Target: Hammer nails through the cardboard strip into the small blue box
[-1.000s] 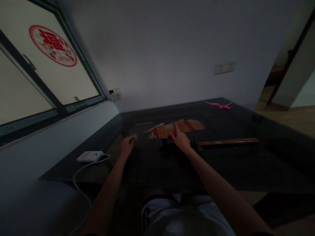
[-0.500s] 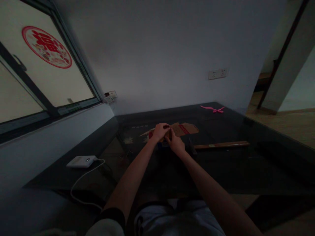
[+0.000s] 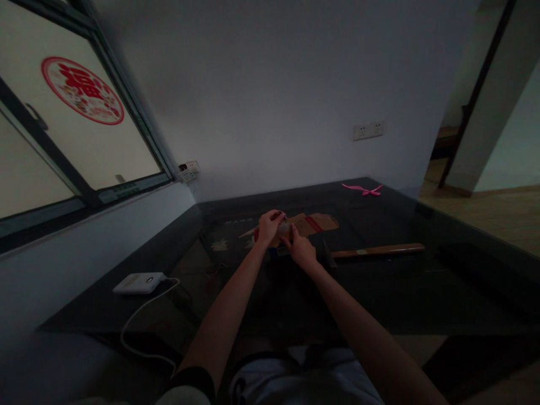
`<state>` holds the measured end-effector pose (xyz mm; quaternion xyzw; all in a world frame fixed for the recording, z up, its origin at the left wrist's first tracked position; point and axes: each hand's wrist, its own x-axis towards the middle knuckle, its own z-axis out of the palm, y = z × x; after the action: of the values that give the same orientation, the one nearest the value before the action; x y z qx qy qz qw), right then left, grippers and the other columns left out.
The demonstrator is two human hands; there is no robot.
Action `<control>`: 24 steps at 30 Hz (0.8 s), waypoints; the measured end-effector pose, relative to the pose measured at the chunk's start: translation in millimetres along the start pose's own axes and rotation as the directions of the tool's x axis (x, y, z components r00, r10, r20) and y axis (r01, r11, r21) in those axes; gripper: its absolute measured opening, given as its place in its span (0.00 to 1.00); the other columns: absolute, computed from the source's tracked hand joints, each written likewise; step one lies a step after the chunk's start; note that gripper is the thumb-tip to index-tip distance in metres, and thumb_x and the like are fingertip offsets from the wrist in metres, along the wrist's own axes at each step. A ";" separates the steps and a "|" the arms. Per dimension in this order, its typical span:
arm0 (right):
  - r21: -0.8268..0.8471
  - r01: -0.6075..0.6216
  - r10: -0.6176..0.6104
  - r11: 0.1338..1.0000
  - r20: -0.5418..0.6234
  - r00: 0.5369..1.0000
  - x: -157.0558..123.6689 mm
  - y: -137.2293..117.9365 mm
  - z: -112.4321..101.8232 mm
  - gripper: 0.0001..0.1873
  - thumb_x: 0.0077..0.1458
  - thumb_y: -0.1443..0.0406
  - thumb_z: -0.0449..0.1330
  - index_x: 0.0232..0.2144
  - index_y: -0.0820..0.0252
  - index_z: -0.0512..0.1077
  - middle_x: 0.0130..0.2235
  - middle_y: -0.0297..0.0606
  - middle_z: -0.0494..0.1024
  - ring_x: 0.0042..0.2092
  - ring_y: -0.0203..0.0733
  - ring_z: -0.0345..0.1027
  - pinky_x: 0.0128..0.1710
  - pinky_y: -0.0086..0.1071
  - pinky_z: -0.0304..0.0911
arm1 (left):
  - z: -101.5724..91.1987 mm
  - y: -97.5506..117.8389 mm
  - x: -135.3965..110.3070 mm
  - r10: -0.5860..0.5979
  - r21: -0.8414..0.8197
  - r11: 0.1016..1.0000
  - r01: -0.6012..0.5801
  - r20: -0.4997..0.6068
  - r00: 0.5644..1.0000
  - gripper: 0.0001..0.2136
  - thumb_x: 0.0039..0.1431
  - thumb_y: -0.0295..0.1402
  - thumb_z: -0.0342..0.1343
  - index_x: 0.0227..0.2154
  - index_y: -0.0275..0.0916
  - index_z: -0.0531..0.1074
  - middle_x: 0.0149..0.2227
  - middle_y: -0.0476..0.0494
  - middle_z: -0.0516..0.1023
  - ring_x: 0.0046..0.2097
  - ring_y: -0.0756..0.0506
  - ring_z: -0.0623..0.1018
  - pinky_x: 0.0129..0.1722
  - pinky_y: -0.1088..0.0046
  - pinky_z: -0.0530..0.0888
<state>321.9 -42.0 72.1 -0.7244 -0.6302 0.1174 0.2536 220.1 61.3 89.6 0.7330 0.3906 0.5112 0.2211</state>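
Over a flattened piece of brown cardboard (image 3: 323, 223) with a red stripe, my two hands work close together. My left hand (image 3: 270, 225) curls its fingers over the top of a small pale, roundish thing (image 3: 284, 229), whose kind I cannot make out in the dim light. From the other side, the thumb and fingers of my right hand (image 3: 301, 247) close on its lower right edge. A small blue item (image 3: 278, 250) shows just below the hands, partly hidden. Right of my right hand lies a hammer (image 3: 375, 251) with a wooden handle, its head toward me.
A white power bank (image 3: 139, 283) with a white cable (image 3: 143, 306) lies at the left of the dark table (image 3: 236, 315). A pink ribbon-like strip (image 3: 366, 192) is near the back edge. A dark flat object (image 3: 481, 270) lies at right. The wall stands behind.
My left hand has tilted slightly away from my right, and the pale roundish thing now shows between them. The view has shifted a little; the hammer and cardboard lie as before.
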 end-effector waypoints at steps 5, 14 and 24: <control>0.000 -0.014 0.014 1.000 0.037 0.999 1.6 -0.1 0.0 0.37 0.59 0.46 0.41 0.64 0.58 0.43 0.45 0.51 0.75 0.48 0.53 0.68 0.42 0.41 0.61 | -51.6 -1.4 -27.8 0.095 0.114 0.990 -0.087 -0.068 0.993 0.10 0.56 0.37 0.53 0.33 0.36 0.75 0.35 0.42 0.78 0.37 0.47 0.76 0.40 0.72 0.72; -0.025 -0.024 0.024 0.999 0.004 1.000 2.1 -0.4 3.8 0.38 0.58 0.45 0.41 0.64 0.59 0.44 0.45 0.52 0.75 0.45 0.54 0.70 0.40 0.41 0.63 | -221.1 -86.5 -121.1 -0.076 0.749 0.662 0.019 0.043 0.996 0.13 0.59 0.36 0.47 0.38 0.42 0.76 0.39 0.42 0.77 0.44 0.42 0.72 0.46 0.65 0.68; -0.029 -0.020 0.020 0.999 0.001 1.000 3.7 0.3 6.2 0.39 0.58 0.45 0.41 0.64 0.60 0.43 0.45 0.52 0.75 0.46 0.53 0.70 0.41 0.41 0.62 | -235.4 -113.0 -137.5 -0.199 0.778 0.629 -0.020 0.186 0.962 0.13 0.57 0.34 0.47 0.38 0.44 0.76 0.40 0.42 0.76 0.44 0.42 0.72 0.44 0.67 0.69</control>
<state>319.8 -37.1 67.3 -0.7344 -0.6245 0.1111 0.2415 -59.8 1.3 18.0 0.7952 0.5761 0.1845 -0.0406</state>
